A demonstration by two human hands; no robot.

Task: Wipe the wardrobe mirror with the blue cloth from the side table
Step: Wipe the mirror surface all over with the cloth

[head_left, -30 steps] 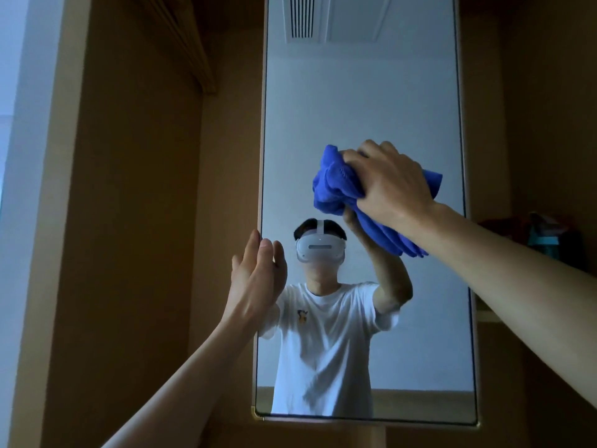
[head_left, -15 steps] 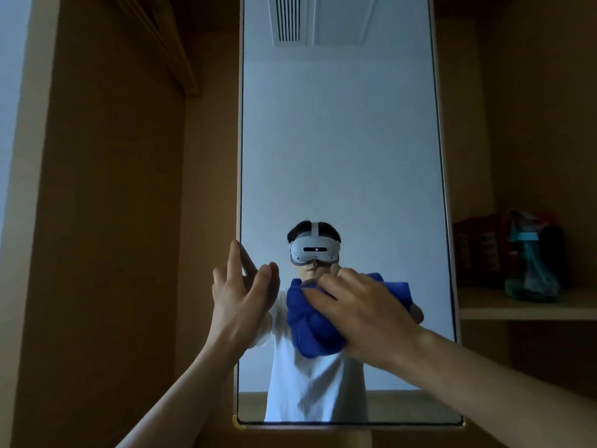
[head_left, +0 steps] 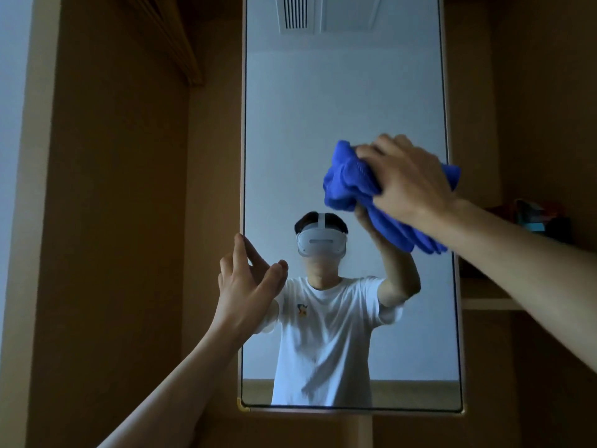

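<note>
The mirror [head_left: 323,124] runs off the upper edge. The right hand [head_left: 410,182] covers much of the blue cloth [head_left: 349,182]. The shelf items [head_left: 542,221] are too dim to identify and sit partly behind the forearm. It is unclear whether the left hand [head_left: 245,292] grips the mirror's edge.

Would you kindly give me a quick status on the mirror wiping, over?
Right hand grips blue cloth against mirror, near its right edge. Left hand touches mirror's left edge. Nothing seen blocking the glass.
</note>
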